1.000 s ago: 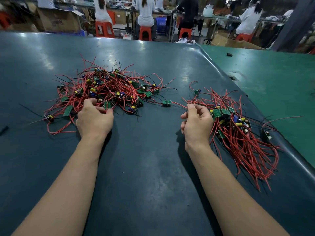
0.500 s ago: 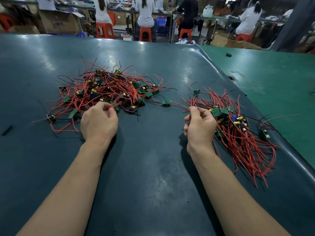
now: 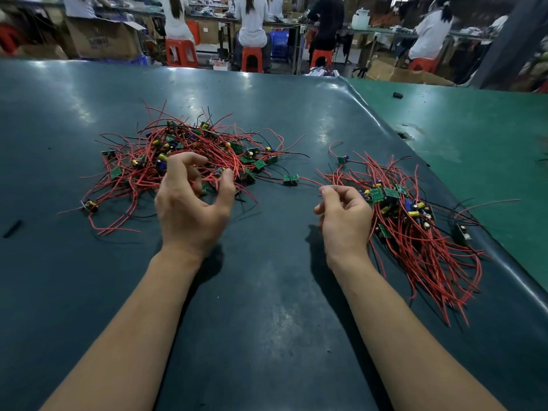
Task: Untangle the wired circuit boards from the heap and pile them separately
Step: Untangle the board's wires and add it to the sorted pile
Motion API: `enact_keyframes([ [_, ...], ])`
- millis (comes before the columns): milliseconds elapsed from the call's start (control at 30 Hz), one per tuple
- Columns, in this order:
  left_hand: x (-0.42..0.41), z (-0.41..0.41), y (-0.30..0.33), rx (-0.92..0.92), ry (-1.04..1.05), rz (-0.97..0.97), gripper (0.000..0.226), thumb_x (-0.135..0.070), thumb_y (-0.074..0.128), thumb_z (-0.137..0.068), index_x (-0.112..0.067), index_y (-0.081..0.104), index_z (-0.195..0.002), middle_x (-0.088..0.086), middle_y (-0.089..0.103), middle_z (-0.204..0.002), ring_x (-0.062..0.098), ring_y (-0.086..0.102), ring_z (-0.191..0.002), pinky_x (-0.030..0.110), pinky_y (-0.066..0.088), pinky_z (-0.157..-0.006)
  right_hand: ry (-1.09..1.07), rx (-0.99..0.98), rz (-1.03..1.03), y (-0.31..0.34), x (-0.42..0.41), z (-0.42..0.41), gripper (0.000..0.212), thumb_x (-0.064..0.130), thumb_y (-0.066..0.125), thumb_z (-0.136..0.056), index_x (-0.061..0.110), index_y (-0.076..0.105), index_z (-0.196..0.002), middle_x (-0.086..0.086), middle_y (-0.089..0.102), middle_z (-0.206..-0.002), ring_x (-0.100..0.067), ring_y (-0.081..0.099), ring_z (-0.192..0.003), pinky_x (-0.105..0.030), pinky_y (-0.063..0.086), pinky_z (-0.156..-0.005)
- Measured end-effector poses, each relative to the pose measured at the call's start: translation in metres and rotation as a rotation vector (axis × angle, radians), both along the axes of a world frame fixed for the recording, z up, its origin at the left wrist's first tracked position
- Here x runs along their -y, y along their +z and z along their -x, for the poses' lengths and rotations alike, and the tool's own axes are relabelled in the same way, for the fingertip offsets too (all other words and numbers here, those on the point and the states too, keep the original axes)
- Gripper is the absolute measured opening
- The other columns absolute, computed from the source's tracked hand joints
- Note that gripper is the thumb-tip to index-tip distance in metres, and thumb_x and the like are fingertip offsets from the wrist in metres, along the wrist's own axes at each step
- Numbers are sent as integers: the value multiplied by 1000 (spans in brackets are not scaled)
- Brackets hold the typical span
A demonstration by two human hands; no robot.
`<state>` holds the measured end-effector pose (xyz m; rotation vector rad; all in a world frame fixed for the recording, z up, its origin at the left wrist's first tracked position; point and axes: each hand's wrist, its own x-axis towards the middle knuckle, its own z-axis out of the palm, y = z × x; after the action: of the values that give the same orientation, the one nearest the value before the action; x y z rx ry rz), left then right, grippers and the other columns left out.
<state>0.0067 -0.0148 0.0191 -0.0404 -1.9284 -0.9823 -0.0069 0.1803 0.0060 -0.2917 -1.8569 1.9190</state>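
Two heaps of wired circuit boards lie on the dark table, and nothing here is held in a box or tray on it; the only containers are cardboard boxes far behind the table, their contents too dim to make out. The left hand hovers at the near edge of the tangled heap, its fingers and thumb curled wide like a claw over red wires; whether the fingertips pinch a wire or merely touch cannot be told, since the strands run behind the fingers. The right hand is curled narrow, thumb and forefinger pinching the end of a red wire that leads away to the left to a single green board lying between the two heaps. Just right of that grip, touching the hand's outer side, lies the sorted pile, its wires combed roughly one way toward the near edge. The boards in either heap are too many and too buried to count. Left of the left hand, well apart, a small black piece lies on the table. Four seated people show beyond the far edge, cut off at the top.
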Motion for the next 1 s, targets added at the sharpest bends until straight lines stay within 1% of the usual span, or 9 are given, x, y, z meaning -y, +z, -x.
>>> enact_keyframes([
  [233, -51, -19, 0, -263, -492, 507, 23, -19, 72, -82, 3, 67, -87, 15, 61, -83, 32, 56, -77, 43, 49, -73, 388, 23, -305, 4, 8, -11, 11, 14, 59, -97, 12, 67, -90, -3, 64, -66, -12, 55, -53, -31, 45, -59],
  [367, -70, -28, -4, -215, -688, 598, 30, -27, 72, -82, 2, 68, -80, 15, 59, -78, 32, 54, -72, 44, 49, -74, 594, 6, -320, 10, 5, -14, 49, -10, 47, -93, 24, 54, -128, -7, 56, -95, -18, 56, -83, -36, 47, -87],
  [467, -63, -27, -2, -159, -683, 595, 32, -29, 75, -80, 2, 69, -83, 17, 60, -86, 36, 59, -81, 46, 49, -84, 519, -79, -519, 7, 1, -8, 41, 3, 46, -99, 11, 53, -138, 2, 54, -83, -10, 51, -67, -20, 44, -64],
  [533, -60, -24, -2, -127, -640, 614, 36, -31, 75, -79, 2, 71, -91, 21, 61, -100, 36, 58, -88, 41, 48, -87, 595, -61, -512, 5, 2, -10, 38, -8, 45, -96, 6, 59, -128, 0, 57, -79, -8, 55, -60, -18, 44, -56],
  [600, -61, -23, -3, -117, -672, 624, 41, -32, 76, -78, 1, 71, -102, 24, 59, -112, 35, 58, -96, 38, 48, -90, 627, -15, -421, 2, 2, -15, 25, -15, 40, -95, -4, 60, -107, -4, 58, -79, -1, 62, -59, -15, 50, -56],
  [667, -66, -24, -6, -148, -714, 633, 49, -32, 76, -78, 0, 68, -115, 24, 58, -119, 34, 58, -103, 39, 47, -94, 576, 99, -244, -1, 4, -10, 24, -5, 39, -100, 11, 54, -91, 2, 54, -81, -4, 60, -66, -13, 50, -56],
  [833, -62, -16, -3, -225, -505, 412, 52, -15, 75, -78, 9, 56, -120, 24, 56, -119, 35, 55, -109, 46, 49, -93, 402, 48, 243, 14, 5, -7, 5, -1, 58, -94, -2, 63, -94, -6, 67, -73, -13, 60, -60, -18, 52, -57],
  [900, -52, -9, -2, -140, -347, 402, 40, -16, 73, -79, 3, 61, -113, 15, 60, -108, 31, 56, -96, 46, 50, -84, 345, 51, 373, 12, -1, -4, 8, -1, 60, -93, 2, 63, -86, -7, 70, -68, -13, 64, -54, -20, 55, -55],
  [1000, -38, -4, -7, 193, -300, 487, 51, -28, 65, -79, -9, 58, -126, 6, 62, -116, 28, 55, -104, 45, 43, -93, 364, 73, 450, 12, -2, -3, 10, 1, 60, -93, 5, 64, -84, -6, 72, -66, -13, 66, -53, -19, 55, -54],
])
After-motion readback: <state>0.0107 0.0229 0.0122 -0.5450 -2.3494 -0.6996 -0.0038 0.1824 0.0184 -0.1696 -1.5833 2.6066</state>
